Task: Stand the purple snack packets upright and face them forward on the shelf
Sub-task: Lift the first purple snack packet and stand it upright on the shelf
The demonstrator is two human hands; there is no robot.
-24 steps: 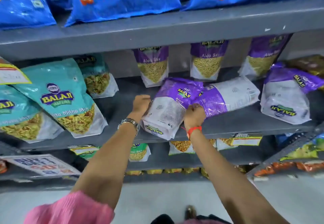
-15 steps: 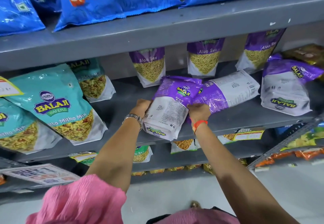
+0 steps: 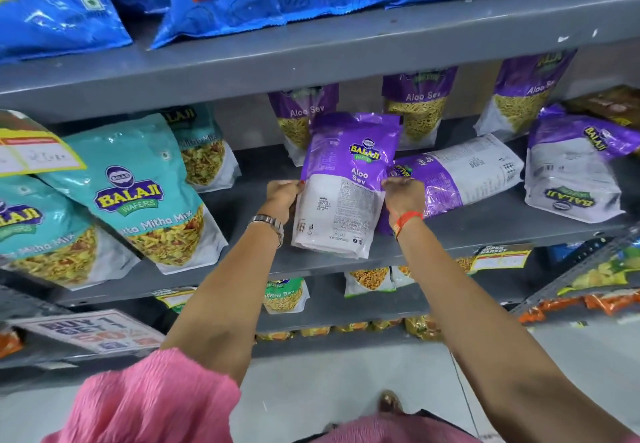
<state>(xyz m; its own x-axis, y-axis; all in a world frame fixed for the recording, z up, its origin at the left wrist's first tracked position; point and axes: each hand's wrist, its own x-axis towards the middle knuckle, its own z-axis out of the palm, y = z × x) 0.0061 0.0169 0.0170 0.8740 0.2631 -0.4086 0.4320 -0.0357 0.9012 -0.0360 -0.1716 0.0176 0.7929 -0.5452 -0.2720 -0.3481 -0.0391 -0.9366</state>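
Head view. The left hand (image 3: 282,196) and right hand (image 3: 403,196) each clasp a side edge of a glossy purple-and-white foil snack packet (image 3: 343,186) labelled Aloo Sev, held nearly upright with its base at the front lip of the grey metal shelf (image 3: 485,231); its printed back panel, not the windowed front, appears to face outward. Just right of it a second purple packet (image 3: 460,176) lies flat on its side, and a third purple packet (image 3: 571,172) sits inverted. Three purple packets (image 3: 420,106) along the rear wall stand upright and forward. Judged progress: early; one packet is in hand, two remain.
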